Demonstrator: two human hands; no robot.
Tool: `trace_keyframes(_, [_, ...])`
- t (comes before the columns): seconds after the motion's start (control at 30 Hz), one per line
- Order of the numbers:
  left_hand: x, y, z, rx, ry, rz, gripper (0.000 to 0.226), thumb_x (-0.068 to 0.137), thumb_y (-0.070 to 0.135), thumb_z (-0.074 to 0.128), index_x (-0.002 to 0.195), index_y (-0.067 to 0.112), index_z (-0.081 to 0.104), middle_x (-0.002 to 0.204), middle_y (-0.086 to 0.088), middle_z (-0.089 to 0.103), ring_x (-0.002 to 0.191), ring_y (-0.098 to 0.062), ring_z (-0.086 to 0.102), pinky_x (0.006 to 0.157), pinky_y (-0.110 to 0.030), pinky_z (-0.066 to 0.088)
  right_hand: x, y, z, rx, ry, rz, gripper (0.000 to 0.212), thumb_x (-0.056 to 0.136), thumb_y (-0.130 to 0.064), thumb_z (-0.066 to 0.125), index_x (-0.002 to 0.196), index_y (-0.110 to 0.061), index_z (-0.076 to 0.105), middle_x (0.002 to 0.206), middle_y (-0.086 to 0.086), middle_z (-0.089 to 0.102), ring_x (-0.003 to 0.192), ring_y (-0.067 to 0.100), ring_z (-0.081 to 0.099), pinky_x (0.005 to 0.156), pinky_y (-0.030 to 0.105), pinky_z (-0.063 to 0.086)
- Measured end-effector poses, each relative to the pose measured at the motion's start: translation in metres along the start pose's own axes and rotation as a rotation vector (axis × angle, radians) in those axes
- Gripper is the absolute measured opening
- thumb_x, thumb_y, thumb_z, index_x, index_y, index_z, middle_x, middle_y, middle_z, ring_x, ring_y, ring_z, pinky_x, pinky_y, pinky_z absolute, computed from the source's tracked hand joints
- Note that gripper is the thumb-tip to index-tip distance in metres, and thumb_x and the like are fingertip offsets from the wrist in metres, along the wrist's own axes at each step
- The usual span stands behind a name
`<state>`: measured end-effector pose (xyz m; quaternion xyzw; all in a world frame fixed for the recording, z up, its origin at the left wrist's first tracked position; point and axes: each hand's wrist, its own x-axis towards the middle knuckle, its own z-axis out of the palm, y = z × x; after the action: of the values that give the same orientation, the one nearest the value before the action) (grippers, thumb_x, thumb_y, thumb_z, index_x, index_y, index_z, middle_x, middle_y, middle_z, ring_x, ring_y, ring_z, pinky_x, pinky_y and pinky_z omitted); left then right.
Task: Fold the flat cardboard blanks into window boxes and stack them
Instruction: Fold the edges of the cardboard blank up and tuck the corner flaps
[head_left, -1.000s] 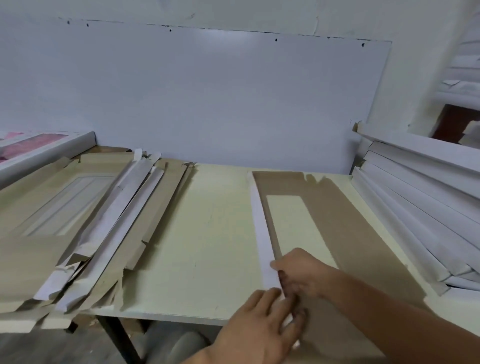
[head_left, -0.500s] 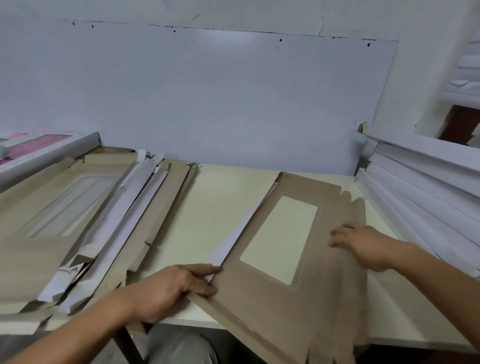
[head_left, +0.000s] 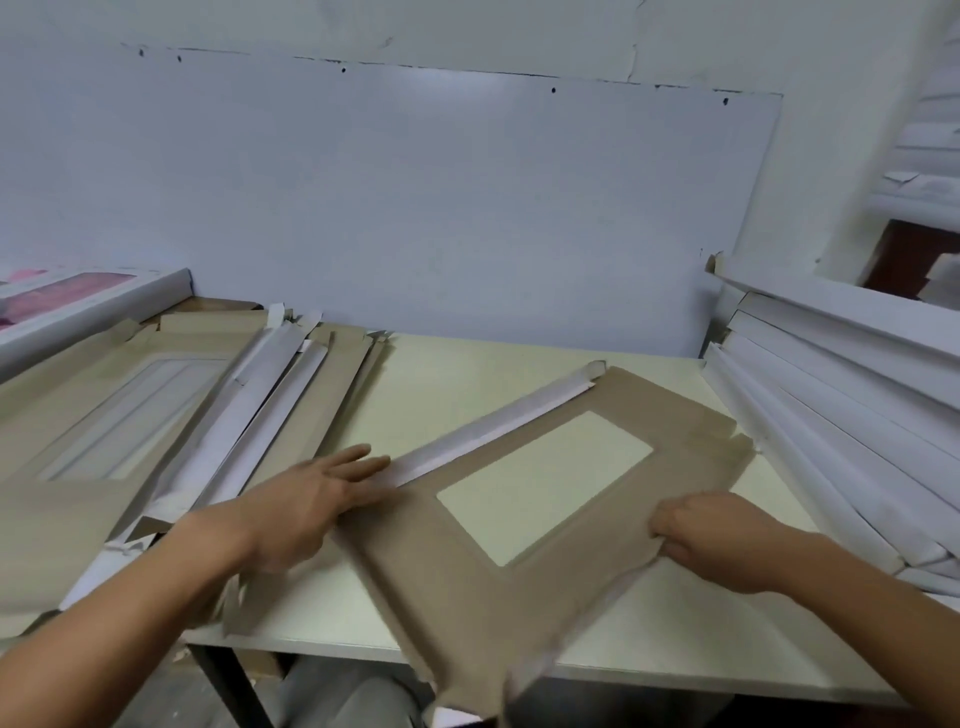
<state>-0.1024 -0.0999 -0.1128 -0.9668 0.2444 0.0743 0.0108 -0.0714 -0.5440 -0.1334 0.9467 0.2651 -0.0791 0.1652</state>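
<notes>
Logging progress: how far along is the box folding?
Done: a stack of white folded boxes at the table's right. In hand: one brown blank, one long flap already turned up white; the left hand lies flat on that flap, the right hand grips the opposite edge. Left: the heap of flat blanks on the left.

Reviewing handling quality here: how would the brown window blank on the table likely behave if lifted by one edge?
The window blank is probably light and floppy: it is thin sheet with a large cut-out, and its near end overhangs the table. Its creases likely hinge, as where the right hand grips.
</notes>
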Motion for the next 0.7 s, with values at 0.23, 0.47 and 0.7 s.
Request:
trace_keyframes(0.23, [-0.016, 0.064, -0.008, 0.050, 0.413, -0.021, 0.081, 0.084, 0.005, 0.040, 0.157, 0.023, 0.010, 0.162, 0.003, -0.003, 0.151, -0.016, -0.005, 0.123, -0.038, 0.000, 0.010, -0.048, 0.002, 0.292, 0.063, 0.011, 0.024, 0.101, -0.048, 0.034, 0.106, -0.033, 0.053, 0.106, -0.013, 0.059, 0.096, 0.011, 0.053, 0.084, 0.029, 0.041])
trace_keyframes(0.47, [-0.004, 0.135, 0.049, 0.142, 0.294, 0.181, 0.060, 0.091, 0.055, 0.040, 0.136, 0.020, 0.059, 0.144, 0.002, 0.052, 0.133, -0.014, 0.049, 0.100, -0.037, 0.050, 0.022, -0.090, 0.006, 0.506, 0.044, 0.006, 0.021, 0.096, -0.053, 0.039, 0.110, -0.040, 0.045, 0.110, -0.014, 0.054, 0.098, 0.011, 0.050, 0.081, 0.031, 0.039])
trace_keyframes(0.7, [0.017, 0.120, 0.063, 0.064, 0.136, 0.064, 0.078, 0.094, 0.072, 0.014, 0.157, 0.025, 0.019, 0.164, 0.007, 0.009, 0.151, -0.013, 0.000, 0.121, -0.051, 0.005, 0.025, -0.102, 0.023, 0.514, 0.263, 0.041, 0.041, 0.100, -0.051, 0.029, 0.140, -0.042, 0.034, 0.134, -0.018, 0.041, 0.122, 0.007, 0.039, 0.106, 0.033, 0.035])
